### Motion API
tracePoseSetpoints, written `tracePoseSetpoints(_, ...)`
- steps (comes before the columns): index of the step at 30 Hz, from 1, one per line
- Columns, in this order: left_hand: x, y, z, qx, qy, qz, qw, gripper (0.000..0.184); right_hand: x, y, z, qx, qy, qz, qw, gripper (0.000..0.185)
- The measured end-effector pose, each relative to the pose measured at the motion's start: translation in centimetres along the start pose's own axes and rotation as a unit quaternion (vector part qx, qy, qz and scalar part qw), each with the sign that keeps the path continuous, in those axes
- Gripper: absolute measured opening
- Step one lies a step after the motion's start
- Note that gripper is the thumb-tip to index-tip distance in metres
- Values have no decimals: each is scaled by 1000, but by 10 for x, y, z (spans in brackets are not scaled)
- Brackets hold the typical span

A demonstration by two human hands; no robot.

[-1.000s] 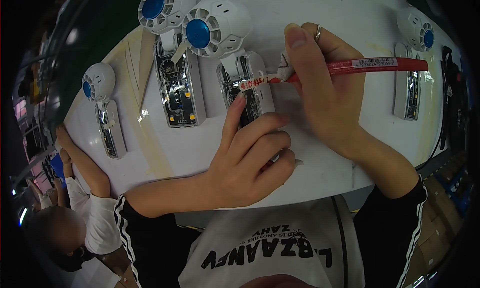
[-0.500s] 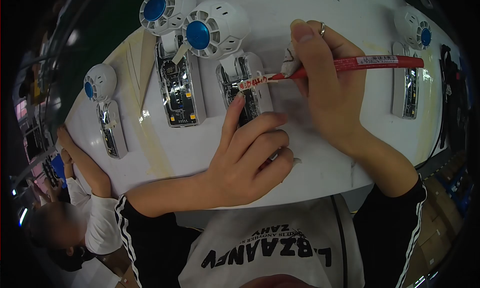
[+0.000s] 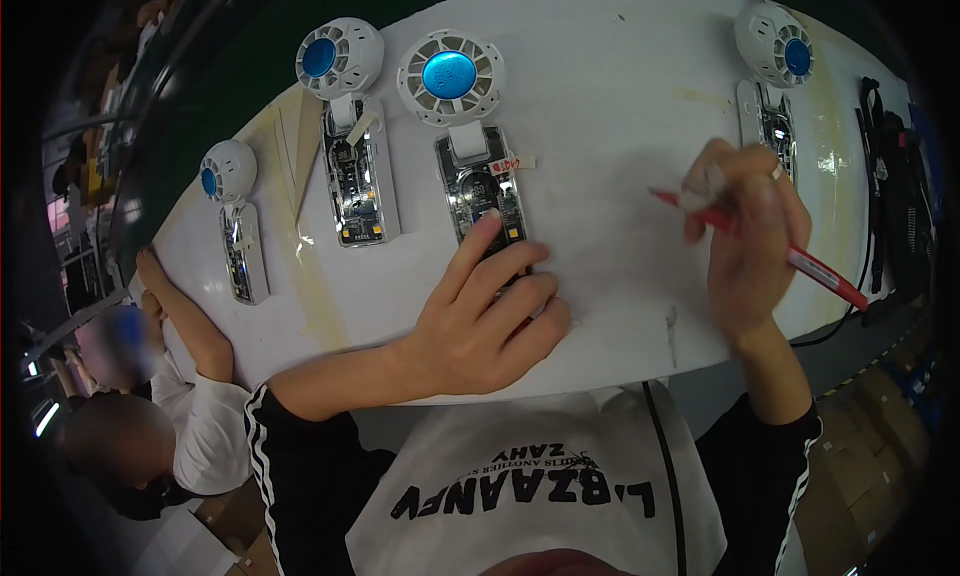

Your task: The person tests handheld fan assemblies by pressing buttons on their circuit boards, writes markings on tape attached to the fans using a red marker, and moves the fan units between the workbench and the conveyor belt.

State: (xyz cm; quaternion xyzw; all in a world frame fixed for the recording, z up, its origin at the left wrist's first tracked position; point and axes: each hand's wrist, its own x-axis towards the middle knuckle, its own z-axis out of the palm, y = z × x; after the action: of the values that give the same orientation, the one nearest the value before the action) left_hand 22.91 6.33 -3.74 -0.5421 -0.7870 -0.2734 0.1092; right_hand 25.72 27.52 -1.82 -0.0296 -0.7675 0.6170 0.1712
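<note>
A white handheld fan [image 3: 450,74] with a blue hub and a clear-fronted handle showing its circuit board lies in front of me. My left hand [image 3: 485,321] is closed around the lower end of that handle, the index finger resting on its front. Across the handle's upper part sticks a small tape label [image 3: 513,164] with red handwriting, its right end jutting past the edge. Away to the right, my right hand [image 3: 755,231] grips a red pen [image 3: 828,279], tip pointing left above the table. Something whitish and crumpled shows at its fingertips, blurred by motion.
Two similar fans, a larger one [image 3: 358,191] and a smaller one [image 3: 240,261], lie to the left on the white table [image 3: 600,86]. Another fan [image 3: 770,51] is at the right, partly behind my hand. Black straps [image 3: 872,196] hang by the right edge. A person [image 3: 210,426] sits at left.
My right hand and the pen have moved right, off the label. The fan under my left hand now faces up more squarely. The view has shifted slightly.
</note>
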Motion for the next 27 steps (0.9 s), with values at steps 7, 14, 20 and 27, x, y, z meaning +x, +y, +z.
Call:
tracePoseSetpoints(7,13,19,-15,-235,-46,-129,962,29,-50,-18,-8,239,-90,-15,967,40)
tracePoseSetpoints(14,25,38,-27,-267,-102,-266,920,49,-56,-21,6,299,-72,20,951,34)
tracePoseSetpoints(20,30,49,-26,-270,-115,-267,918,52,-59,-23,4,284,-58,22,957,29)
tracePoseSetpoints(27,24,59,-18,-262,-96,-245,928,58,-67,-15,12,201,-113,2,973,28)
